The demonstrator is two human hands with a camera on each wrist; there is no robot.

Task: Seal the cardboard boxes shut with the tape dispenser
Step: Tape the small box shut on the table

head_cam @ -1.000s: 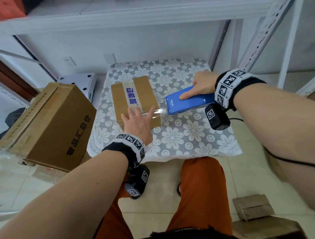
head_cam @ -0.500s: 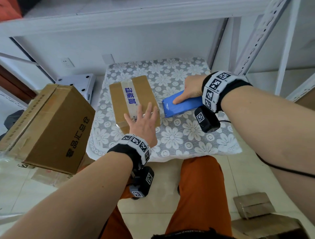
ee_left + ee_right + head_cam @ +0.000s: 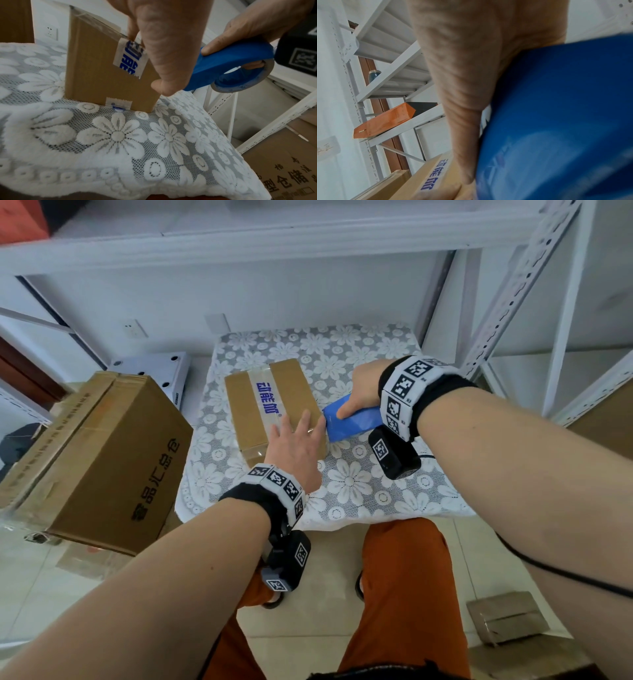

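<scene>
A small cardboard box (image 3: 253, 412) with white tape printed in blue along its top lies on the lace-covered table (image 3: 359, 484). My left hand (image 3: 296, 440) rests flat on the box's near right part, fingers spread and straight. In the left wrist view its fingertips (image 3: 133, 31) press the printed tape (image 3: 130, 59) at the box's top edge. My right hand (image 3: 359, 395) grips the blue tape dispenser (image 3: 352, 422), whose front end sits beside the box's right side, close to my left fingers. The roll (image 3: 240, 79) shows under the dispenser (image 3: 231, 60).
A large brown carton (image 3: 102, 460) stands tilted left of the table. White metal shelving (image 3: 513, 285) rises behind and to the right. More cartons (image 3: 283, 169) sit under the shelf at right. A flat cardboard piece (image 3: 503, 618) lies on the floor by my knees.
My right hand has brought the dispenser left, closing the gap to the box's right side. My left hand has slid a little farther onto the box top.
</scene>
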